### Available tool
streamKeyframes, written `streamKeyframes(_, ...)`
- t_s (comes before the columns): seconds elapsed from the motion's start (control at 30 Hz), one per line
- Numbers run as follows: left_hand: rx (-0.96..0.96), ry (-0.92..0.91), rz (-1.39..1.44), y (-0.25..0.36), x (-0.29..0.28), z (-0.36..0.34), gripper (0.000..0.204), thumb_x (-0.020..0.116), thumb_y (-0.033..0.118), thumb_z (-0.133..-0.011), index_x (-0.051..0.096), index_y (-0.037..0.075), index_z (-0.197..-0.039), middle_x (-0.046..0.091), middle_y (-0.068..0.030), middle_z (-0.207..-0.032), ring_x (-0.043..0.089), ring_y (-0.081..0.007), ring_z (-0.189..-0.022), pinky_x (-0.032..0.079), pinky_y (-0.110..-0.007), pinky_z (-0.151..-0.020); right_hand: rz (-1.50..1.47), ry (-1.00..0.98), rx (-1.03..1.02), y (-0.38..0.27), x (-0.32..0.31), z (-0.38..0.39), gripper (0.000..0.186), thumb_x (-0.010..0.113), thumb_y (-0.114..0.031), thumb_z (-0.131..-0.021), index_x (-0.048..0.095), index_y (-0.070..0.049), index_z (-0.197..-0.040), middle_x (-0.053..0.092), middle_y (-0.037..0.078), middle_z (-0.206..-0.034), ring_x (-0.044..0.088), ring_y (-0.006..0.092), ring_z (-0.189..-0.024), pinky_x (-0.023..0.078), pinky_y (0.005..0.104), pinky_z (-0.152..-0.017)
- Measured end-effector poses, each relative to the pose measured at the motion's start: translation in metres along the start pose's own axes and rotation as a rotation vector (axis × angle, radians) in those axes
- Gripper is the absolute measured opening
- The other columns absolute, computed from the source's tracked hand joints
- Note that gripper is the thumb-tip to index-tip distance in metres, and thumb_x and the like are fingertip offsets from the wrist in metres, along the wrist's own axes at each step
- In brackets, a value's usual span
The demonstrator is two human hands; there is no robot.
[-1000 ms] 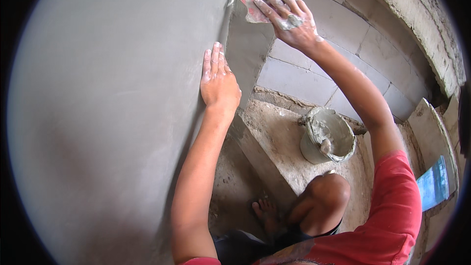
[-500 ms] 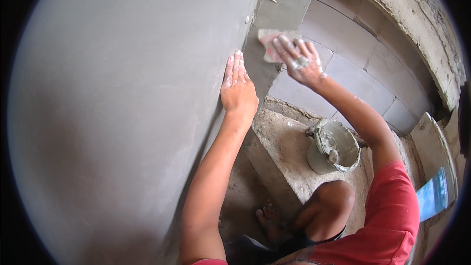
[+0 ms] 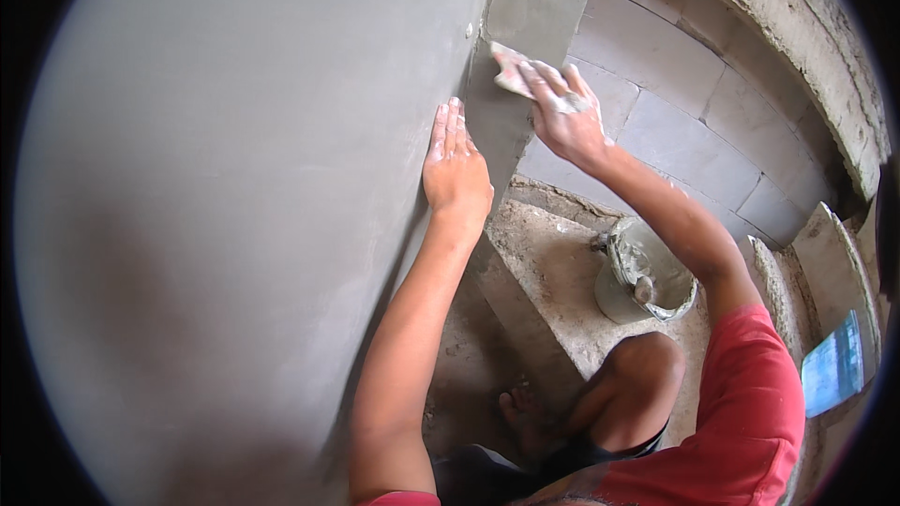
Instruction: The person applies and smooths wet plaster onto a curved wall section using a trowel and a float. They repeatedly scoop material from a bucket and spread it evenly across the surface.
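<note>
My left hand (image 3: 457, 164) lies flat along the edge of the smooth grey plastered wall (image 3: 234, 131), fingers stretched out and whitened with plaster, holding nothing. Up and to its right, my right hand (image 3: 568, 117) is closed on a flat pale pad (image 3: 512, 69) with pinkish patches. I cannot make out the pad's exact kind. It is tilted against the narrow grey plastered strip (image 3: 534, 0) beside the wall's corner, and my fingers press on its back. Wet plaster clings to the fingers and knuckles of this hand.
A bucket (image 3: 614, 292) of grey plaster stands on a rough concrete step (image 3: 534, 253), a tool handle (image 3: 644, 290) poking up inside. Pale block masonry (image 3: 694, 131) rises behind it. A blue plastic packet (image 3: 832, 367) is at the right. My bent knee (image 3: 647, 365) is below the bucket.
My right hand has shifted slightly, and the pad has tilted so that less of its face shows. My left hand stays in place. The view has moved a little.
</note>
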State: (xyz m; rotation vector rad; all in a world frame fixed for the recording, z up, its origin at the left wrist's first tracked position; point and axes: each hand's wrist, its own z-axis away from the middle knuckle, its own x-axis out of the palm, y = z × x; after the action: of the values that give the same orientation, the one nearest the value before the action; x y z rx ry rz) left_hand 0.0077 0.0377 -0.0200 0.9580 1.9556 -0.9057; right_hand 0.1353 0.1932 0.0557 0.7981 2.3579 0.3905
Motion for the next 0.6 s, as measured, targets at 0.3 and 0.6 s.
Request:
streamKeyframes(0.3,0.057,-0.104,0.01,0.006,0.014,0.007,0.075,0.063,0.044,-0.1,0.05,0.0,-0.159,0.031,-0.013,-0.177,0.008,-0.0262,-0.169,-0.009,-0.049,-0.136,-1.602,0.098,1.309,-0.058,-0.007,-0.039,0.023,0.052,-0.016,-0.11,0.067,-0.004,-0.122,0.076,0.012,-0.116,0.069,0.0198,-0.106,0.055,0.0377,-0.079)
streamKeyframes(0.6,0.133,-0.285,-0.003,0.006,0.016,0.014,0.067,0.053,0.036,-0.104,0.048,-0.002,-0.159,0.028,-0.0151,-0.178,0.009,-0.0249,-0.169,-0.009,-0.048,-0.136,-1.784,0.074,1.311,-0.089,-0.029,-0.046,0.024,0.05,-0.017,-0.111,0.064,-0.003,-0.124,0.074,0.012,-0.119,0.069,0.021,-0.107,0.053,0.0381,-0.08)
